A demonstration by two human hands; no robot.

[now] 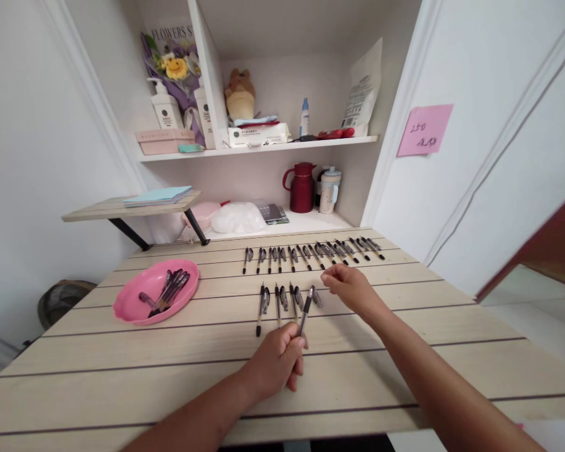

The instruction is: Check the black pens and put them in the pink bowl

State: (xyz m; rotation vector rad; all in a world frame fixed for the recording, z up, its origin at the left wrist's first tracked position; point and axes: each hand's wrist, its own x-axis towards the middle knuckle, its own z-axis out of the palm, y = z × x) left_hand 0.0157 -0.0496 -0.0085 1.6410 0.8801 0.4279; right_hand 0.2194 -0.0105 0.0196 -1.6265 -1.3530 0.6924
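Observation:
My left hand (pixel 282 355) is closed around the lower part of a black pen (pixel 306 307), whose upper end tilts up and away. Just right of that pen a dark cap (pixel 316 296) lies on the table. My right hand (pixel 346 285) hovers to the right of the cap, its fingers curled together, and nothing shows between them. A short front row of uncapped pens (pixel 260 311) with caps (pixel 284 299) beside them lies left of the held pen. My left hand partly covers the near ends of this row. Farther back is a longer row of pens and caps (pixel 306 254).
On the left a pink tray (pixel 127 307) holds several pens (pixel 172 289). Behind it stands a small raised shelf (pixel 117 207) with dark legs. A white cabinet (pixel 273 149) lines the back, with a red jug (pixel 302 188) and a cup (pixel 328 191). A pink note (pixel 425 130) hangs right.

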